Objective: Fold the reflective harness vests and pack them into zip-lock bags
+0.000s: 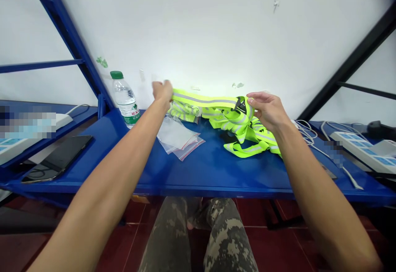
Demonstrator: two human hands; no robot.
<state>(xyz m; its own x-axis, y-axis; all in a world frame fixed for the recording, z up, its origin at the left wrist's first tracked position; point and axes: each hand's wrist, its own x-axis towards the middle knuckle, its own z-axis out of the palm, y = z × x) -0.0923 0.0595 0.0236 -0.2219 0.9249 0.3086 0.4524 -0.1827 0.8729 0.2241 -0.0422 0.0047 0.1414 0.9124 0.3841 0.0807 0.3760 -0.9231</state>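
Observation:
A neon yellow reflective strap harness point(222, 113) with grey bands lies bunched on the blue shelf point(201, 173). My left hand point(162, 91) is closed on one end of a strap and holds it stretched out to the left. My right hand point(267, 109) pinches the strap beside a black plastic buckle point(239, 105), fingers curled over the bunched part. The strap runs taut between the two hands, slightly above the shelf.
Several clear zip bags with red seals point(179, 138) lie under the strap. A water bottle with a green cap point(124, 99) stands at the left. A dark phone point(58, 158) lies far left. Power strips point(361, 148) and white cables point(309, 134) sit at the right.

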